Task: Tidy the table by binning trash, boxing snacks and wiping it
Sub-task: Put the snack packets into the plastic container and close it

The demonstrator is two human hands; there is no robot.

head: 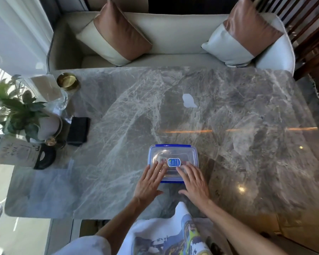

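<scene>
A clear plastic snack box [173,153] with a blue-rimmed lid and a blue label stands on the grey marble table [247,126], near the front edge in the middle. My left hand [149,181] lies flat on the lid's near left corner, fingers spread. My right hand [194,181] lies flat on the lid's near right corner. Both palms press down on the lid; neither hand grasps anything. Something reddish shows dimly through the lid. A small white scrap [189,100] lies farther back on the table.
Along the table's left edge stand a brass ashtray [68,81], a glass [62,100], a potted plant [17,111], a black folded cloth [78,130], a printed sign [15,150] and a black holder [44,159]. A cream sofa [173,34] with two cushions stands behind.
</scene>
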